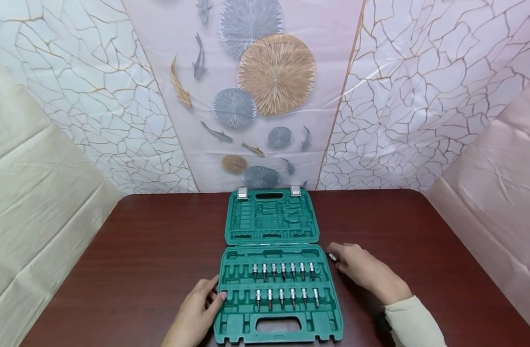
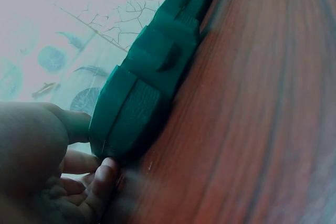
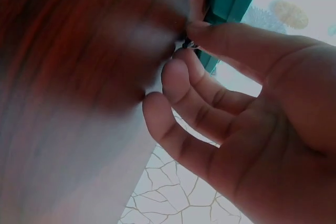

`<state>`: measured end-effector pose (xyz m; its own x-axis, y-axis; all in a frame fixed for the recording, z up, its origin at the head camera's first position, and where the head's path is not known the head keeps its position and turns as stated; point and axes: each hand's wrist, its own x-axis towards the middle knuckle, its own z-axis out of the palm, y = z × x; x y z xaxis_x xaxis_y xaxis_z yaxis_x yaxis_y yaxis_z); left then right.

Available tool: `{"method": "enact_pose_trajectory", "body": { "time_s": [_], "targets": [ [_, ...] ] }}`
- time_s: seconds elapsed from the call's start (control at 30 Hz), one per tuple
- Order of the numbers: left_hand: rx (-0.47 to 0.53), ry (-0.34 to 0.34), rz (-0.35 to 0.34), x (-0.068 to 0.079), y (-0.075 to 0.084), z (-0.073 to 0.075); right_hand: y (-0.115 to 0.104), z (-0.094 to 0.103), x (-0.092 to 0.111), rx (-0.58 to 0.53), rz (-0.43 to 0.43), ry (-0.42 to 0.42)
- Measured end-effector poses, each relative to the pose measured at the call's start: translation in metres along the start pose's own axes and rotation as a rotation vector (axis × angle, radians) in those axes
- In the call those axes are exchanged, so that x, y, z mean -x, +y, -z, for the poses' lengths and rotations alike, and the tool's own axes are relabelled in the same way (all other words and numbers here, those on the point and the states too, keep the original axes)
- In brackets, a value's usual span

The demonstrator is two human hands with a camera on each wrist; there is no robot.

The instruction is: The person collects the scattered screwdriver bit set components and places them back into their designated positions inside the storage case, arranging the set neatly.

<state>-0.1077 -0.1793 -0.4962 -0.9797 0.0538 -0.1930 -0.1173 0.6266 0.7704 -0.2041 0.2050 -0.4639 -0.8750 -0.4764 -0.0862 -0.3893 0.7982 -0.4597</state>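
Note:
A green plastic tool case (image 1: 233, 324) lies open on the table, its lid folded back. Silver bit sockets (image 1: 292, 295) sit in two rows of its lower half. My left hand (image 1: 197, 306) grips the case's left edge, thumb over the rim and fingers against the side, as the left wrist view also shows. Just off the case's right side, my right hand (image 1: 363, 270) pinches a small bit socket (image 1: 332, 257) between thumb and fingers, low over the table. In the right wrist view the fingertips (image 3: 175, 74) mostly hide this piece.
Moulded hollows fill the lid (image 1: 271, 236), which has two grey latches (image 1: 242, 193) at its far edge. The dark red wooden table (image 1: 160, 250) ends at a patterned backdrop (image 1: 265, 144). Pale padded panels (image 1: 486, 193) flank both sides.

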Motion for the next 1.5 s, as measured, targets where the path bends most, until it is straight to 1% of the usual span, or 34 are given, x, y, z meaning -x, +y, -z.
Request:
{"method": "enact_pose_trajectory", "body": {
  "time_s": [0.1,0.3,0.47,0.53,0.63,0.73,0.87,1.0,1.17,1.33,1.5],
  "targets": [
    [0.005,0.003,0.0,0.001,-0.001,0.0,-0.003,0.0,0.0,-0.014,0.007,-0.026],
    [-0.001,0.011,-0.007,0.001,0.002,-0.001,-0.006,0.002,0.001,-0.006,0.004,-0.074],
    [-0.005,0.018,-0.007,0.001,0.002,0.0,-0.007,0.002,-0.002,0.002,0.016,-0.074],
    [-0.007,0.021,-0.009,0.001,0.002,0.0,-0.007,0.001,-0.003,0.001,0.003,-0.068],
    [-0.009,0.029,-0.018,0.002,0.002,0.0,-0.008,0.001,-0.003,0.005,-0.017,-0.052],
    [-0.012,0.037,-0.019,0.001,0.002,0.0,-0.009,0.002,-0.003,-0.016,-0.052,-0.022],
    [-0.011,0.037,-0.013,0.002,0.002,0.0,-0.01,0.003,-0.003,-0.042,-0.066,0.068],
    [-0.011,0.034,-0.014,0.002,0.002,-0.001,-0.013,0.006,-0.001,-0.049,-0.043,0.153],
    [-0.025,0.041,-0.024,0.002,0.001,0.0,-0.022,0.008,0.001,-0.072,-0.003,0.205],
    [-0.026,0.044,-0.039,0.002,0.001,0.0,-0.037,0.011,0.001,-0.133,0.048,0.214],
    [-0.023,0.055,-0.051,0.003,0.001,-0.001,-0.054,0.015,-0.001,-0.196,0.097,0.164]
  ]
}}
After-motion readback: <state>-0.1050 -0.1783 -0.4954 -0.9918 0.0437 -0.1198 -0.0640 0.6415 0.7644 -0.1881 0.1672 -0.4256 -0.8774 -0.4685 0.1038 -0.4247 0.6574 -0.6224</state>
